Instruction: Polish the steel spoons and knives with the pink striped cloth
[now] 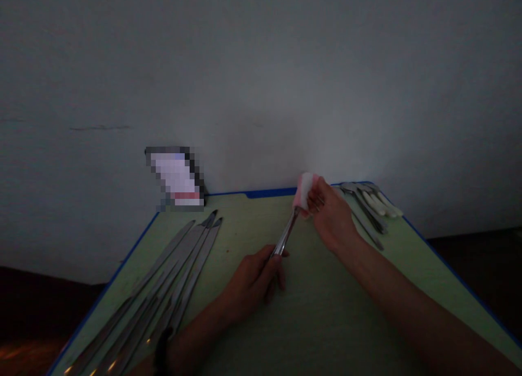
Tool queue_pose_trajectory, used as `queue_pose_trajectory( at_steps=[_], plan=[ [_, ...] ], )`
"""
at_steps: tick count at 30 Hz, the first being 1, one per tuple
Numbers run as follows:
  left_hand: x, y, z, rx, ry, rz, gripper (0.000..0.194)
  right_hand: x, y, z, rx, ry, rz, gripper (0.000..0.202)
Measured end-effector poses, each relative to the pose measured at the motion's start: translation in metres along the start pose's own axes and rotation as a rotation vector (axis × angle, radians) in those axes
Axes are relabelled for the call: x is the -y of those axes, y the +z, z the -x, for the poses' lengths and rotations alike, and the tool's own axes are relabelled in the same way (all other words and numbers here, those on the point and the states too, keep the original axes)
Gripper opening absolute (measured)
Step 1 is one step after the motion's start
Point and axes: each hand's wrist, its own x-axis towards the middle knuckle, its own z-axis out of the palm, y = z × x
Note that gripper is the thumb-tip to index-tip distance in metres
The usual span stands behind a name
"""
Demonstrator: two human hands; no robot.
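Observation:
My left hand (255,278) grips the handle of a shiny metal piece of cutlery (285,233) and holds it tilted up above the table. The far end of that piece is hidden in a pink and white cloth (305,190), so its kind cannot be made out. My right hand (331,213) pinches the cloth around this end, its fingers partly hidden. To the left, several table knives (179,251) lie side by side, blades pointing away from me. Beyond my right hand lie several spoons or forks (369,207), some with whitish parts.
The pale green table (240,224) has a blue edge and stands against a grey wall (261,82). A blurred-out device with a bright screen (177,175) leans on the wall at the back left. The light is dim.

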Motion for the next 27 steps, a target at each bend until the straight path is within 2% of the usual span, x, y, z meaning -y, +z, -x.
queue_pose_trajectory(
  at_steps=[3,9,14,18,22,24,27],
  plan=[
    [-0.003,0.000,0.002,-0.004,0.024,-0.106,0.032,-0.004,-0.002,-0.001,0.017,-0.039,0.062,0.016],
    [-0.010,0.001,0.005,0.013,0.117,-0.315,0.027,-0.007,-0.001,-0.001,-0.004,-0.026,-0.024,0.015],
    [-0.008,0.000,0.005,0.008,0.063,-0.216,0.030,-0.007,0.002,-0.002,-0.062,-0.011,-0.148,0.014],
    [-0.004,0.000,0.005,0.001,0.052,-0.138,0.032,-0.004,0.004,-0.004,0.003,0.034,-0.279,0.021],
    [-0.005,0.000,0.005,0.027,0.042,-0.145,0.032,0.000,0.001,-0.009,-0.030,0.069,-0.263,0.022],
    [-0.006,-0.001,0.005,0.046,0.032,-0.163,0.033,0.003,-0.001,-0.012,-0.042,0.048,-0.261,0.021],
    [-0.009,-0.001,0.005,0.088,0.030,-0.183,0.032,0.009,-0.002,-0.016,0.009,-0.028,-0.267,0.016]
  ],
)
